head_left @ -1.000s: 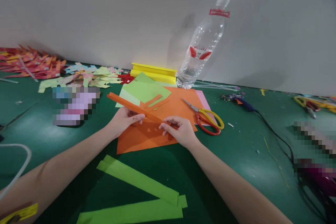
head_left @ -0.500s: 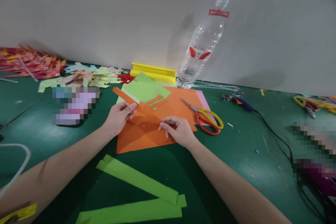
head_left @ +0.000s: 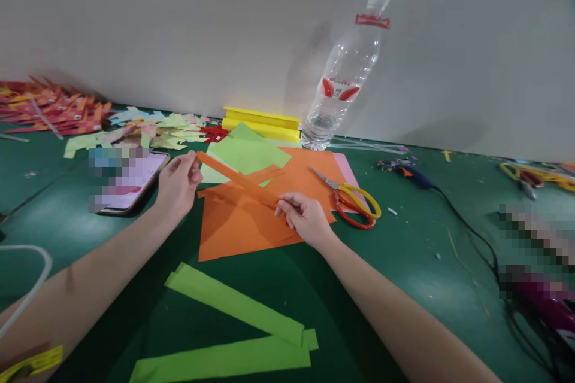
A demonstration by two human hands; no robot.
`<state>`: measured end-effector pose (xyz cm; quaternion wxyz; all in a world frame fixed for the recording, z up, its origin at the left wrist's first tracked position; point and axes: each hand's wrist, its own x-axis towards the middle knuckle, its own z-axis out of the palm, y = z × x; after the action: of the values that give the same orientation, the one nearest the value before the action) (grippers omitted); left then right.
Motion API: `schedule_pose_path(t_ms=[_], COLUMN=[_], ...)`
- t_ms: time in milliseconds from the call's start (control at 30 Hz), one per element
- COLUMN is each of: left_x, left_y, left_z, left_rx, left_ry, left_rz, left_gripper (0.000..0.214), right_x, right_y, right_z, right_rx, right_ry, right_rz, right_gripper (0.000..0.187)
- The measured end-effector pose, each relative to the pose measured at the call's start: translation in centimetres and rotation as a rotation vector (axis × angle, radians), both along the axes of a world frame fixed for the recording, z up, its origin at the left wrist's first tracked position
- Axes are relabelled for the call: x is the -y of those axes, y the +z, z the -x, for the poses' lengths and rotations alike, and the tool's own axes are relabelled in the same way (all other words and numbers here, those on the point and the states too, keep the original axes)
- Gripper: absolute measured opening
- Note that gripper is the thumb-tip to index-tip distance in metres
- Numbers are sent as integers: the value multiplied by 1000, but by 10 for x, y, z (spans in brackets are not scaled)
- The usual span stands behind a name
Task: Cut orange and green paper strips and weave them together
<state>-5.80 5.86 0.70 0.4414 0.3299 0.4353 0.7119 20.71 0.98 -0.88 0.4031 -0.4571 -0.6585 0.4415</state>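
A folded orange paper strip [head_left: 238,179] is stretched between my two hands above an orange sheet [head_left: 251,221] on the green table. My left hand [head_left: 177,185] pinches its far left end, fingers closed. My right hand [head_left: 303,218] pinches its near right end over the sheet. Light green sheets [head_left: 245,152] lie under the orange sheet's far edge, and a pink sheet [head_left: 348,173] peeks out at its right. Red and yellow scissors [head_left: 354,203] lie just right of my right hand.
Two green paper strips [head_left: 233,323] lie near me. A phone [head_left: 130,182] sits left of my left hand. A clear bottle [head_left: 344,75], yellow strips [head_left: 263,122] and piles of paper cutouts [head_left: 99,125] stand along the wall. A glue gun [head_left: 406,170] with cable lies right.
My left hand slid leftward along the orange strip to its far end, near the phone. The strip's left end dropped lower. My right hand kept its pinch almost in place.
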Motion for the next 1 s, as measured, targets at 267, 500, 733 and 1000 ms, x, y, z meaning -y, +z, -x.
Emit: schedule_pose_path(t_ms=[267,500,733,1000], left_x=[4,39,46,40], left_y=[4,8,-3,-11], left_z=[3,-26,-35,-39], left_rx=[-340,-823,-1341,-1530], left_ry=[292,5,-327,-563], left_rz=[-300,-475,-670,-572], left_gripper=[17,7,19,27], right_x=[-2,-2,2,11], right_y=[0,4,5,12], right_z=[-7,-8,-3,2], right_rx=[178,308,752,592], right_ry=[-67,38,-6,116], right_rz=[-118,-184,-569,-830], right_gripper=[30,29,26,19])
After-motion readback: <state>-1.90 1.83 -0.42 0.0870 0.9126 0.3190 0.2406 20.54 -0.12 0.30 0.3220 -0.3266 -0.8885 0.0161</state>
